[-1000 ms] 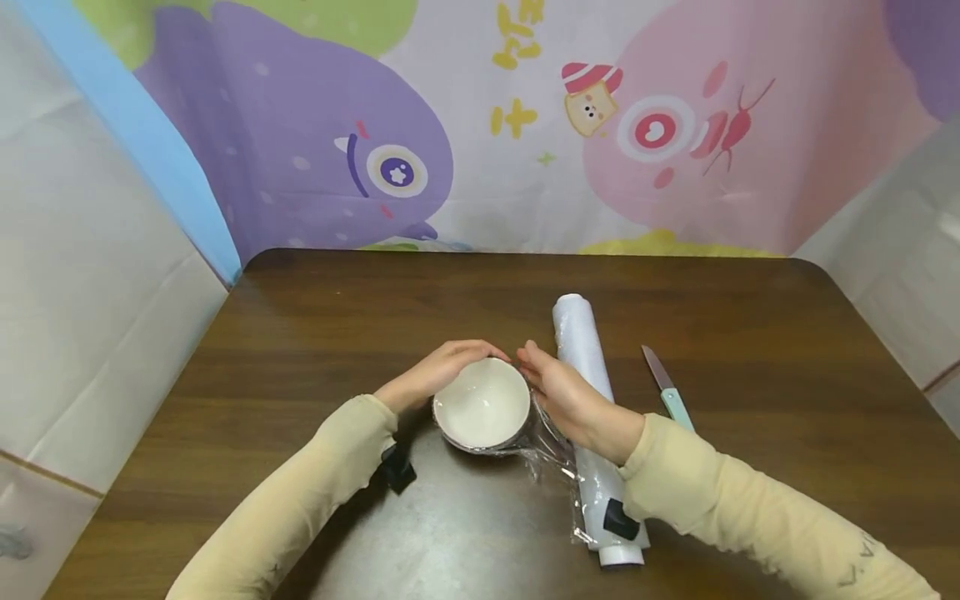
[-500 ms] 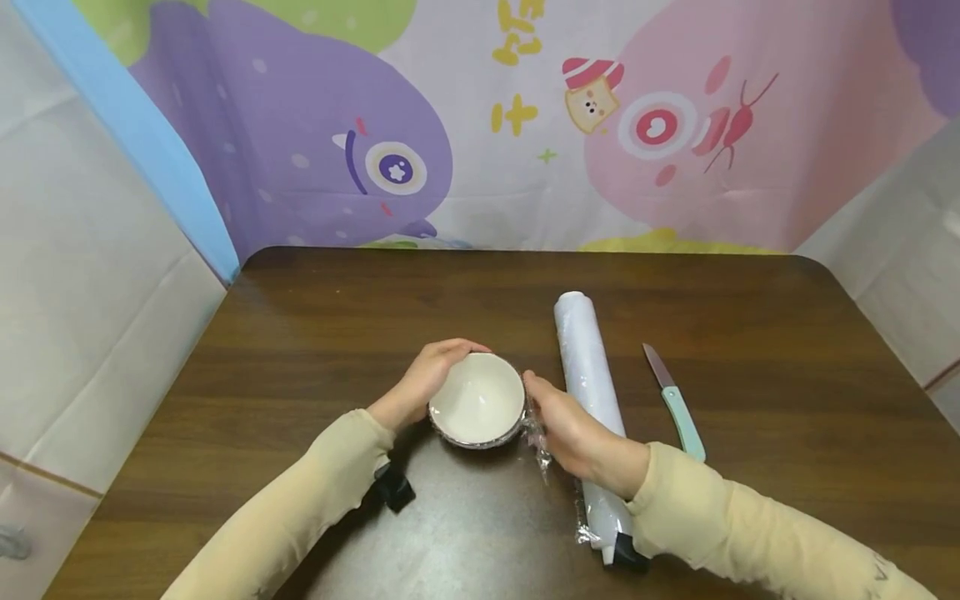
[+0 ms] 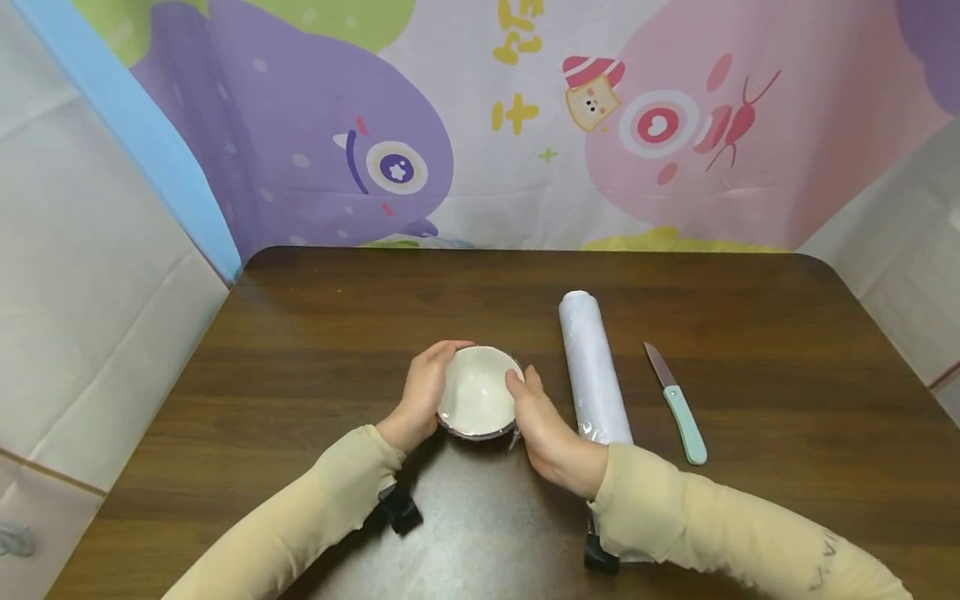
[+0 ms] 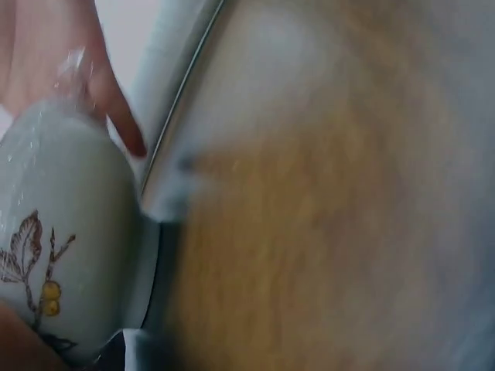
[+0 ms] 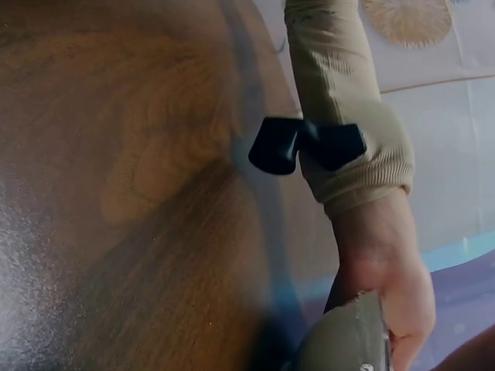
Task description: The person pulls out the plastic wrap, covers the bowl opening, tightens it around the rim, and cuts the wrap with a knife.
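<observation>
A white bowl point(image 3: 478, 396) stands between both hands near the middle of the table, clear film stretched round it. My left hand point(image 3: 422, 392) grips its left side, fingers reaching to the far rim. On the other side my right hand point(image 3: 551, 429) holds the bowl, thumb lying over the rim. The left wrist view shows the bowl's wall point(image 4: 85, 201) with a printed sprig of brown leaves and yellow berries. A bunched tuft of cling film point(image 4: 73, 81) sticks up there beside the right hand point(image 4: 46, 54). In the right wrist view the left hand point(image 5: 387, 290) cups the bowl point(image 5: 344, 340).
A roll of cling film point(image 3: 594, 367) lies right of the bowl, its near end under the right sleeve point(image 3: 652, 500). Farther right lies a knife point(image 3: 681, 417) with a mint handle, blade pointing away. A cartoon-print cloth point(image 3: 495, 167) hangs behind the dark wooden table point(image 3: 322, 325).
The right hand has moved from beside the bowl onto its right rim, and the loose film there is gathered close to the bowl. The left hand has slid round the left side.
</observation>
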{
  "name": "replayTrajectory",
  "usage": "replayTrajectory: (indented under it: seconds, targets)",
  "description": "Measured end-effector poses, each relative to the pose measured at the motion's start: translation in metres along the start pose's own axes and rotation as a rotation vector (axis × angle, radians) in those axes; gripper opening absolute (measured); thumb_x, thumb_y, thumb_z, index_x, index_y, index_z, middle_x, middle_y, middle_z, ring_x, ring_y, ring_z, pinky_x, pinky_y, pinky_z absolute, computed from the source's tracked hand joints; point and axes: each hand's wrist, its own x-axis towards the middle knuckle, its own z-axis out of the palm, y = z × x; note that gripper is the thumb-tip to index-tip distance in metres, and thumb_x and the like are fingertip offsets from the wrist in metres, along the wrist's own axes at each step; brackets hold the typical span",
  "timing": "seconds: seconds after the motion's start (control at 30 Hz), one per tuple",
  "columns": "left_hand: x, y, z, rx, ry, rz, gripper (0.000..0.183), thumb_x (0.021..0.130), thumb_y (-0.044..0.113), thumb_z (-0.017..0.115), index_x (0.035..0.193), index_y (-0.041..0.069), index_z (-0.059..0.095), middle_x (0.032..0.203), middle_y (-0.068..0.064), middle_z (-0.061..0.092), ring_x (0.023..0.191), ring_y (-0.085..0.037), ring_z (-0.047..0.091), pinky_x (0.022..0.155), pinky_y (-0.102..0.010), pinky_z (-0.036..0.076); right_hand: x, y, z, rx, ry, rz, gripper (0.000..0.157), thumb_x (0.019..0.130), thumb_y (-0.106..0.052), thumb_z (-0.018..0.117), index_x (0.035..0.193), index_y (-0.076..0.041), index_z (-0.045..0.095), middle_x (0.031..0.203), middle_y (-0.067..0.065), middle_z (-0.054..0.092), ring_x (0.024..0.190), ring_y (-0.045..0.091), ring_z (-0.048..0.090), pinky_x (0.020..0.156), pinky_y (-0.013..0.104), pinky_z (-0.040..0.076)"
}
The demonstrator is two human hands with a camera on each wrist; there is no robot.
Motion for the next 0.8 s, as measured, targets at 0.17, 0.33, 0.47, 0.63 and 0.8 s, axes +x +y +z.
replayTrajectory:
  seconds: [0.17,0.33,0.47,0.63,0.8]
  targets:
    - [-0.008,-0.004,0.002,-0.081,0.003,0.027,0.041,0.096,0.026,0.035,0.120,0.002,0.057,0.111,-0.012,0.062,0.088,-0.015,0.060,0.075,-0.027,0.048,0.013,0.002,0.002,0.040,0.053,-0.033,0.060,0.099,-0.029,0.024,0.144,0.000,-0.002,0.152,0.016,-0.005,0.139,0.029,-0.008,0.111,0.047,-0.003]
    - [-0.010,-0.002,0.005,-0.150,0.039,0.010,0.043,0.097,0.032,0.034,0.120,0.003,0.058,0.108,-0.011,0.062,0.088,-0.015,0.059,0.075,-0.027,0.046,0.027,0.005,0.004,0.122,0.103,-0.095,0.049,0.099,-0.021,0.022,0.143,0.000,0.014,0.150,0.017,0.011,0.139,0.030,0.007,0.112,0.043,0.006]
    - [-0.005,-0.001,0.008,-0.167,0.099,-0.030,0.044,0.098,0.032,0.033,0.119,0.002,0.057,0.106,-0.013,0.061,0.082,-0.014,0.057,0.072,-0.027,0.045,0.036,0.006,0.007,0.170,0.163,-0.131,0.045,0.099,-0.016,0.022,0.141,0.001,0.024,0.148,0.017,0.020,0.137,0.030,0.015,0.112,0.041,0.013]
    - [-0.002,0.000,0.013,-0.180,0.142,-0.040,0.041,0.099,0.027,0.032,0.121,0.001,0.056,0.105,-0.010,0.061,0.079,-0.012,0.056,0.069,-0.026,0.045,0.043,0.007,0.007,0.197,0.220,-0.144,0.044,0.098,-0.013,0.022,0.139,0.002,0.030,0.146,0.017,0.025,0.136,0.030,0.020,0.111,0.041,0.016]
    - [0.001,0.000,0.013,-0.154,0.169,-0.021,0.041,0.100,0.027,0.030,0.119,0.002,0.057,0.107,-0.012,0.061,0.081,-0.012,0.055,0.069,-0.026,0.045,0.049,0.005,0.004,0.246,0.193,-0.122,0.046,0.099,-0.017,0.023,0.140,0.003,0.026,0.148,0.017,0.020,0.137,0.029,0.015,0.112,0.039,0.013]
